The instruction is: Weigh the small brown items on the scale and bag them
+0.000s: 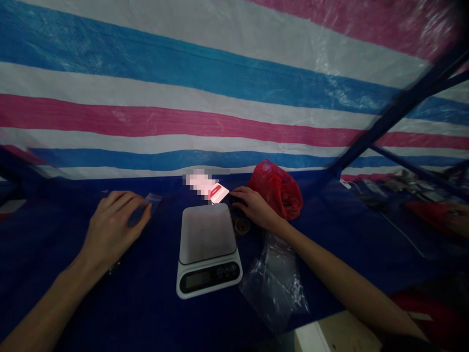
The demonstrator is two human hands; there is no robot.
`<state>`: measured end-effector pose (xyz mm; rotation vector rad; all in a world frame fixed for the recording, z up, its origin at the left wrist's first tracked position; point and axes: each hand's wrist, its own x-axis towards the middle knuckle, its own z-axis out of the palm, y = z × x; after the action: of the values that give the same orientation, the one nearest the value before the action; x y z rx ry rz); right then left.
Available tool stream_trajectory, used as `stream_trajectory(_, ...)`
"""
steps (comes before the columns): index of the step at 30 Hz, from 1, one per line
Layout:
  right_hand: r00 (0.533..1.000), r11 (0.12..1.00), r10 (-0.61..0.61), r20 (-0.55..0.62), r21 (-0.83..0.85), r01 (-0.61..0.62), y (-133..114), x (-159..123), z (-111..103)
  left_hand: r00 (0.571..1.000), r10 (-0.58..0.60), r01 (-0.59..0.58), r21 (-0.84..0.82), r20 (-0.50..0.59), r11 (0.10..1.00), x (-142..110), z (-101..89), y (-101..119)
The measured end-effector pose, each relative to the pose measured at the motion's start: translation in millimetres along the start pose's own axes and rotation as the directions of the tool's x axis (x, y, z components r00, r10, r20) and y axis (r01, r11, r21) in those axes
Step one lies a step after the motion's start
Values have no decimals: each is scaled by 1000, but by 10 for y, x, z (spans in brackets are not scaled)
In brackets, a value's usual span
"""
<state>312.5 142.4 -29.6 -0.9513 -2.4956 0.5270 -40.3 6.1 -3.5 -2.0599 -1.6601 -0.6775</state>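
My left hand (115, 222) is over the left of the blue table, its thumb and fingers curled into a loop. A small zip bag (154, 198) with a coloured seal strip sticks out at the fingertips, seemingly pinched there. My right hand (254, 208) reaches past the scale with fingers stretched, their tips at the right edge of a lit phone (220, 193); part of its screen is blurred out. Between the hands stands a kitchen scale (208, 234) with a bare metal plate and dark display. Under my right hand is a small round tub (242, 226) with brown contents.
A red plastic bag (274, 188) stands behind my right hand. Clear plastic bags (276, 288) lie right of the scale, below my right forearm. A striped tarp (205, 93) hangs behind the table, with a blue metal frame (370, 129) at the right. Further right are blurred items.
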Motion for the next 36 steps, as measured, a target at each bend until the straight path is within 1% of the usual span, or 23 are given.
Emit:
stream_trajectory(3,999,999,-32,-21,3,32,9,-50,6,996,72,-69,48,-60,996,-2,-5,-43)
stream_trajectory(6,1000,999,-17,-13,38,17,-7,-122,-46,989,117,-111,65,-90,992,-12,29,-60)
stream_trajectory(8,1000,998,-14,17,68,13,-28,-158,-81,987,124,-117,66,-103,991,-16,51,-59)
stream_trajectory(12,994,989,-65,91,138,52,-44,-163,-71,988,123,-118,56,-94,991,-10,62,-47)
stream_trajectory(16,991,982,-97,96,171,80,-16,-126,-39,991,113,-111,27,-77,993,2,59,-50)
stream_trajectory(19,982,985,-135,131,124,119,7,-132,-72,991,110,-110,2,-79,994,-1,82,-65)
stream_trajectory(22,970,986,-163,178,13,164,39,-176,-123,991,89,-91,-21,-96,996,-14,108,-89)
stream_trajectory(24,969,984,-161,188,-40,171,69,-201,-150,991,76,-79,-22,-112,997,-23,114,-105)
stream_trajectory(27,980,990,-135,149,-9,138,100,-196,-199,989,63,-66,-19,-137,998,-31,107,-105)
stream_trajectory(30,990,987,-122,69,110,114,66,-165,-307,988,84,-86,-16,-131,996,-32,98,-51)
stream_trajectory(32,994,975,-104,-35,196,109,3,-167,-402,987,99,-101,-8,-125,995,-31,93,11)
stream_trajectory(34,990,953,-59,-128,289,94,-83,-208,-480,988,101,-103,-14,-118,995,-30,88,76)
stream_trajectory(35,988,937,-37,-151,338,87,-129,-241,-503,989,98,-101,-24,-109,995,-31,86,105)
stream_trajectory(36,989,919,-22,-147,386,78,-173,-281,-511,991,95,-99,-36,-97,994,-31,86,129)
